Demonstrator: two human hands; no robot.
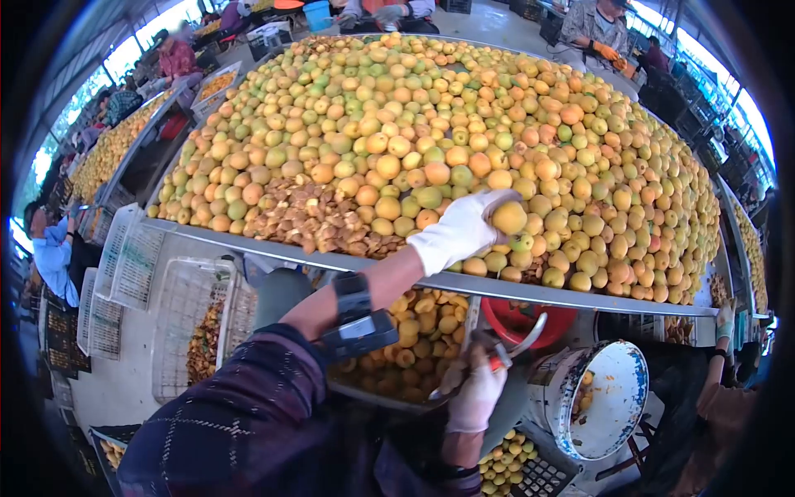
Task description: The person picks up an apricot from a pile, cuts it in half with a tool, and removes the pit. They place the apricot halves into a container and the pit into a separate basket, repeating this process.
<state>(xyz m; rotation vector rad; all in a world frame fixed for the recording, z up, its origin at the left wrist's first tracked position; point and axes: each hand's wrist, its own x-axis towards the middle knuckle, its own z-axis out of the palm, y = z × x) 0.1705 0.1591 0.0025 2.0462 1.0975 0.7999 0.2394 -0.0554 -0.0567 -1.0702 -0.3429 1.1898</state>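
Observation:
My left hand [474, 225], in a white glove, reaches over the table's near edge with its fingers closed around a yellow-orange apricot [508, 218]. More apricots [397, 108] are heaped all over the metal-edged table [364, 267]. Left of that hand lies a pile of brown pits and scraps [310, 215]. Lower down, my right hand [480, 385], gloved too, grips a curved knife [530, 335] with red on its handle. The blade points up and right, in front of a red basin [551, 321]. Beneath my arms sits a crate of apricot halves [418, 331].
A paint-stained white bucket [609, 402] stands tilted at the right, with scraps inside. To the left are white plastic crates [131, 257] and a clear bin [178, 331]. A person's gloved hand [725, 321] rests at the table's right corner. Other people sit across the table.

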